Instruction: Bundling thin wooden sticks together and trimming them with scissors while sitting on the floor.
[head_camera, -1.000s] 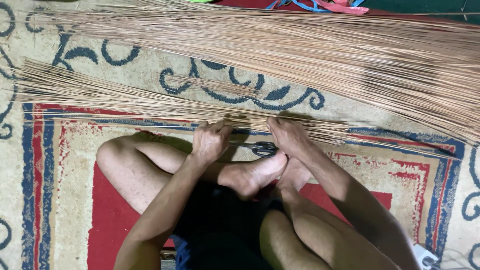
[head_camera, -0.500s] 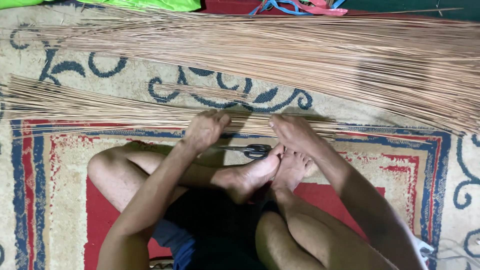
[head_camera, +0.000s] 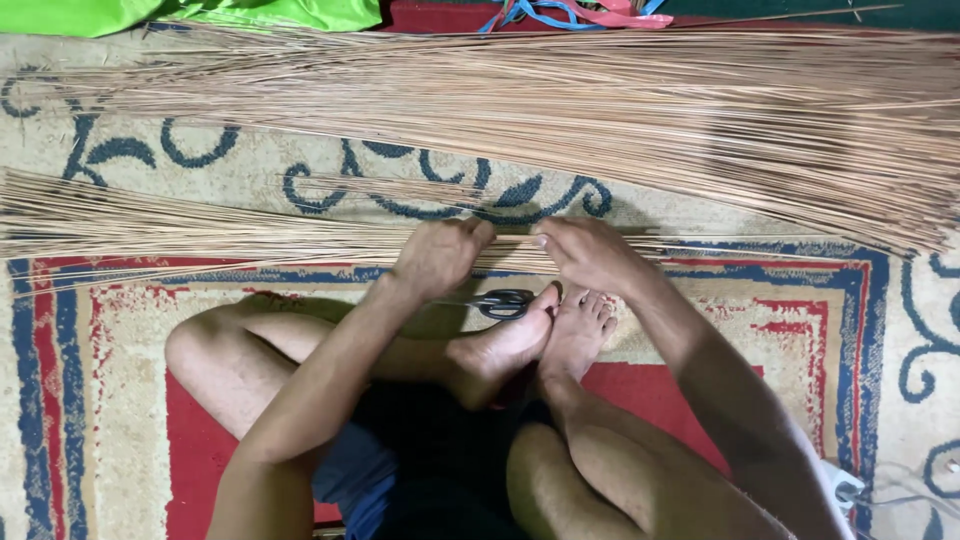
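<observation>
Both the left hand (head_camera: 437, 258) and right hand (head_camera: 590, 255) pinch the thin stick bundle (head_camera: 200, 235). Its long axis runs leftward across the rug (head_camera: 130, 400), scissors (head_camera: 500, 302) just beneath the left hand.

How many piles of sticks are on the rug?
2: a big pile of sticks lies across the top; a thinner bundle lies nearer, under the left hand and right hand.

Dry, matt fibre sticks (head_camera: 250, 235) lie on a woven carpet (head_camera: 130, 400).
</observation>
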